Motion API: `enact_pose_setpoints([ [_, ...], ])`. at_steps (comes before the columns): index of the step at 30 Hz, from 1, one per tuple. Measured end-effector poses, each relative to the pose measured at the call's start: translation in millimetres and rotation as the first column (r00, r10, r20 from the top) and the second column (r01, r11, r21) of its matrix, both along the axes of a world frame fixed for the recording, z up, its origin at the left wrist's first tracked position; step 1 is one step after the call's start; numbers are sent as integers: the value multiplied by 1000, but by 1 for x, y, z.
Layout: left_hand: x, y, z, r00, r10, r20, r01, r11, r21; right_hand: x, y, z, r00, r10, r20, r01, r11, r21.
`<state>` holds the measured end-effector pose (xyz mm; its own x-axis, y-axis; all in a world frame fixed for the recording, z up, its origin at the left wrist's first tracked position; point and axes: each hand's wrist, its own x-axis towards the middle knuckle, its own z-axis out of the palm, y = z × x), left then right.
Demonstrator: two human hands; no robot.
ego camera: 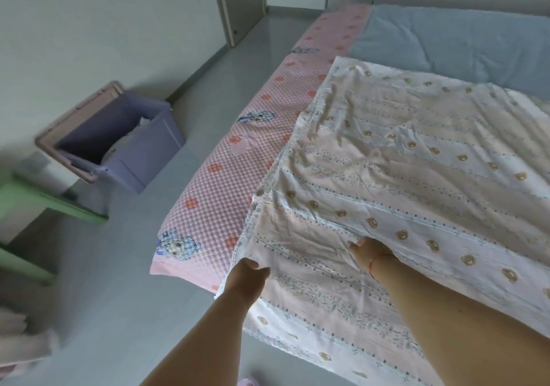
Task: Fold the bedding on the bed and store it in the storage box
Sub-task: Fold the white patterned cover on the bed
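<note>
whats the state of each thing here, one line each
quilt: spread on the bed, rumpled, near edge folded over
left hand: grips the quilt's edge
right hand: grips a fold of the quilt
storage box: on the floor, open, tilted, something pale inside
pink sheet: flat on the mattress
blue blanket: lying flat at the far end
door: closed

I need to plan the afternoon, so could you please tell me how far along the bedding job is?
Early stage. The open purple plastic storage box on the floor already holds some pale fabric. Both the left hand and right hand grip the white bear-print quilt, only partly folded on the bed. Finishing the fold and boxing it remain.
</note>
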<state>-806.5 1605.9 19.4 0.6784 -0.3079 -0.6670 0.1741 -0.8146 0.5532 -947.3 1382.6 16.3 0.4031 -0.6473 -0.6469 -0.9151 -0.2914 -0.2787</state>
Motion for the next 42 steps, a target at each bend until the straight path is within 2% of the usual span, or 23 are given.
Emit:
enact_pose_setpoints([
  [4,49,28,-19,998,-60,8,59,995,82,52,47,-18,1000,14,23,-16,997,77],
  [7,74,44,-39,994,-110,-7,110,988,111,82,84,-27,985,-70,157,47,988,146],
  [10,84,45,-55,986,-165,4,164,984,70,103,103,-33,951,-109,288,48,976,213],
  [13,86,39,-66,990,-142,5,142,990,-16,121,111,-36,923,-147,355,65,970,233],
  [16,85,35,-69,988,-154,-14,153,987,-46,136,114,-39,917,-173,358,106,974,199],
  [18,85,35,-67,971,-232,52,234,972,-35,142,114,-42,932,-191,310,140,974,179],
  [20,83,39,-60,969,-230,87,239,965,-109,153,115,-41,952,-193,239,142,967,212],
  [22,78,38,-56,968,-249,23,248,943,-222,159,116,-39,963,-203,179,152,952,265],
  [24,71,37,-50,941,-305,-146,244,911,-333,165,120,-36,977,-190,101,155,946,283],
  [26,63,33,-42,884,-323,-338,175,899,-402,167,119,-36,987,-157,19,150,965,213],
  [27,61,31,-40,865,-321,-386,150,899,-412,167,116,-36,987,-163,-5,161,968,192],
  [31,58,38,-48,900,-237,-366,102,931,-351,154,105,-36,932,-362,14,335,876,346],
  [33,60,41,-53,919,-219,-329,128,953,-274,147,105,-37,909,-416,6,390,856,338],
  [35,59,43,-55,909,-292,-297,249,953,-174,142,104,-39,892,-450,45,409,845,345],
  [37,55,44,-55,865,-413,-286,404,910,-92,139,103,-37,890,-452,64,403,843,357],
  [39,49,46,-55,825,-498,-265,498,864,-71,137,100,-33,886,-454,90,396,845,360],
  [42,43,41,-53,814,-558,-161,550,829,-97,138,96,-31,866,-484,126,409,830,379],
])
